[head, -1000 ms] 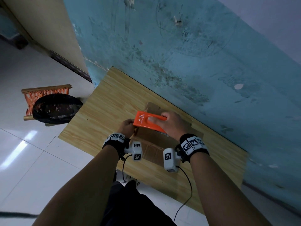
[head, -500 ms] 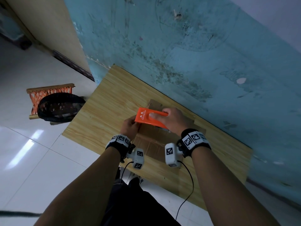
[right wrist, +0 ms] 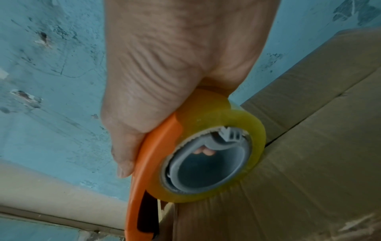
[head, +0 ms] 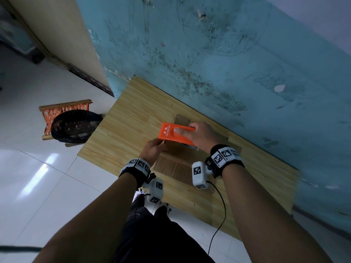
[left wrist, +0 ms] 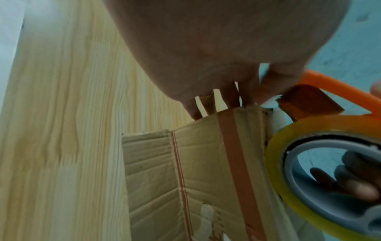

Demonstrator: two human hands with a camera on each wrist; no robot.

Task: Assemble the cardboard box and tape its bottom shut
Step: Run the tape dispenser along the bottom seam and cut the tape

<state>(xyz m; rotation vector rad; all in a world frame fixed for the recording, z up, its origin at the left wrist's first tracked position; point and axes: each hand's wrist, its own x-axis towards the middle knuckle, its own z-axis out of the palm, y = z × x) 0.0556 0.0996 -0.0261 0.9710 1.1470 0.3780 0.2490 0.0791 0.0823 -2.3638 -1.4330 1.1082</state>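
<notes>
A brown cardboard box [head: 176,164] stands on the wooden table [head: 129,114] with its closed flaps facing up. My right hand [head: 185,130] grips an orange tape dispenser [head: 175,132] and holds it over the box's left end. The right wrist view shows its yellowish tape roll [right wrist: 216,114] lying on the flap seam of the box [right wrist: 309,146]. My left hand [head: 153,150] is at the box's left edge, under the dispenser. In the left wrist view its fingers [left wrist: 206,101] hook over the top edge of the box [left wrist: 185,163], with the fingertips hidden behind it.
A peeling blue wall [head: 209,54] runs right behind the table. A black mesh basket [head: 74,126] sits on an orange woven stool [head: 57,111] on the white tiled floor to the left. A cable [head: 220,215] hangs from my right wrist over the table's front edge.
Both hands keep their holds at the box's left end. The head view has drifted slightly. The dispenser stays over the same end of the box.
</notes>
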